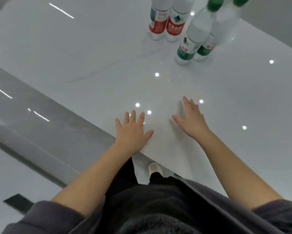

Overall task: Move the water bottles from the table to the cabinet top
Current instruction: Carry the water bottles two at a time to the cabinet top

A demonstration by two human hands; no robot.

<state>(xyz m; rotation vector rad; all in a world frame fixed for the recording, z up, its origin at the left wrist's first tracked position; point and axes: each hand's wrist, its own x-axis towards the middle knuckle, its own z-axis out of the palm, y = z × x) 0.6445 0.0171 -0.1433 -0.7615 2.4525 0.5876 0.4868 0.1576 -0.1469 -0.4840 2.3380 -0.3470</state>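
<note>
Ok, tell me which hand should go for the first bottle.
Probably the right. The right hand is open, reaches farther over the table and is nearly in line with the nearest green-label bottle. The left hand, also open, sits back by the table's edge, further aside.

White Chinese characters on the right red-label bottle (174,27), red ones on the near green-label bottle (185,50), both too blurred to read.

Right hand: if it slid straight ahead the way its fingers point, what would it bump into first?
Bare table at first, then probably the nearer green-labelled bottle; the right hand might just pass left of it, depth is unclear.
</note>
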